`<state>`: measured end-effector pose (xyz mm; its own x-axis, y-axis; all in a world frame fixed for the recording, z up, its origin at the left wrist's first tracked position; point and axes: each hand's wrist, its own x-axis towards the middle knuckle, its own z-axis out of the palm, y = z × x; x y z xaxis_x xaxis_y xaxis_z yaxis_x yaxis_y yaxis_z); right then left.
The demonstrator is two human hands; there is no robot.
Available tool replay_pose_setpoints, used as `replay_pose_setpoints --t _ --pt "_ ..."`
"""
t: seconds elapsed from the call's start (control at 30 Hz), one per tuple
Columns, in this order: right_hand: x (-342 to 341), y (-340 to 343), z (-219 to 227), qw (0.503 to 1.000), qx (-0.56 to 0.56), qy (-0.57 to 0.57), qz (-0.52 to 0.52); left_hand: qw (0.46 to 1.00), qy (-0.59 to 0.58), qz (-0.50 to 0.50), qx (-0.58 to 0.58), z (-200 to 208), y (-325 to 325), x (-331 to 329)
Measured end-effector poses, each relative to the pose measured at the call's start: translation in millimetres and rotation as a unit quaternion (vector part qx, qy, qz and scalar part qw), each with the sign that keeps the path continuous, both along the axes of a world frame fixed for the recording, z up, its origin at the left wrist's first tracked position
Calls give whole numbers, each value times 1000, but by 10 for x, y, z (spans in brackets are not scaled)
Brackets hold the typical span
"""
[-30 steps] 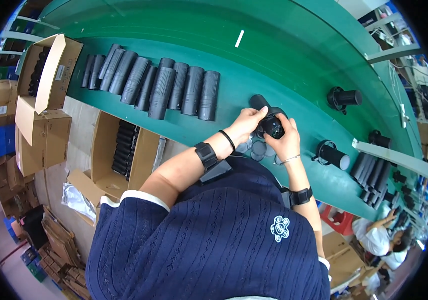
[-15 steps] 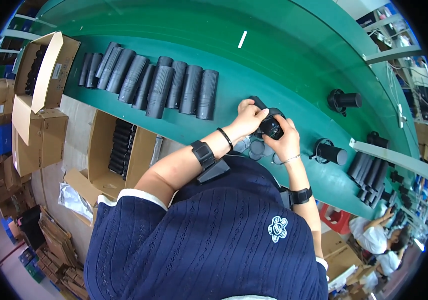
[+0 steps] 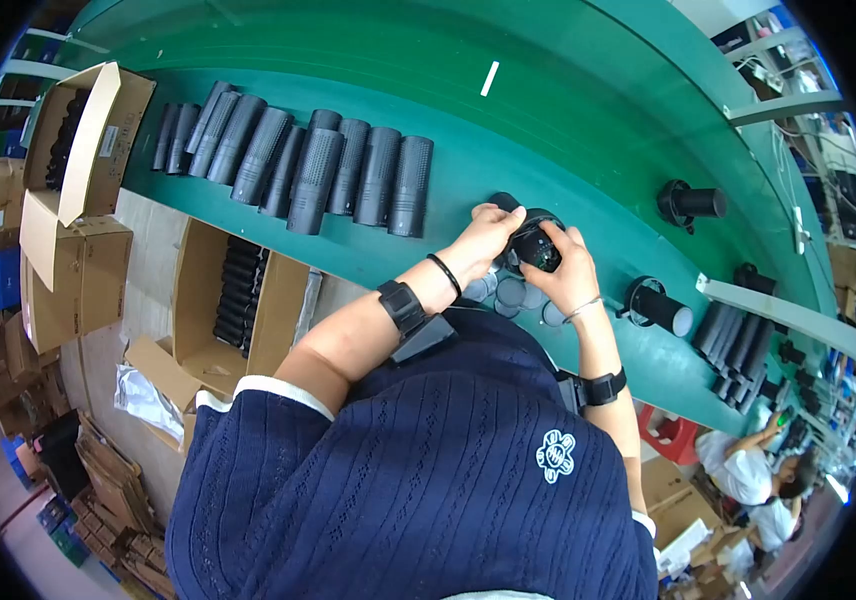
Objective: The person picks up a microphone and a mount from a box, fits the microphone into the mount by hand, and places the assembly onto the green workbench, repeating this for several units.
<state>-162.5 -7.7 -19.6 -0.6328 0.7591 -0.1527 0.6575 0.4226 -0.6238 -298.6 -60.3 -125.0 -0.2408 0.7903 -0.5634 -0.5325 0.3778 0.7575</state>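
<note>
Between my two hands is a black round lens unit [image 3: 540, 250] with a dark glassy face, tilted up toward me. My left hand [image 3: 488, 235] grips its left side with the thumb on the rim, and what the curled fingers hold beneath is partly hidden. On the other side my right hand [image 3: 572, 276] pinches it, thumb at the front and fingers over the top. Several grey round caps [image 3: 511, 293] lie on the green table [image 3: 468, 150] just below the hands, partly covered by them.
Textured black tubes [image 3: 314, 180] lie in a row at left. Mounted black tubes [image 3: 659, 306] and a stack of tubes [image 3: 735, 345] are at right. An open carton [image 3: 188, 300] of black parts stands below the table's near edge. Co-workers [image 3: 748, 470] sit at far right.
Both hands and the lens unit have shifted slightly left. The rim under my left thumb looks a little more separate from the dark face. Both hands keep their hold.
</note>
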Motion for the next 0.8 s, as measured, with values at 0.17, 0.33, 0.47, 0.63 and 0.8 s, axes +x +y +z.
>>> replay_pose_setpoints --t 0.17,0.33,0.47,0.63,0.8 --pt "61 -35 -29 1000 12 -1 -8 966 219 -138 -12 396 -36 -132" --pt "65 -17 -38 997 -56 21 -43 983 119 -137 21 317 182 -116" --pt "106 -3 -119 999 26 36 -3 972 174 -157 21 228 394 -147" --pt "125 2 18 979 146 -62 129 972 15 -229 -57 287 602 -197" --pt "95 88 106 953 159 -142 215 910 196 -364 -29 172 718 -256"
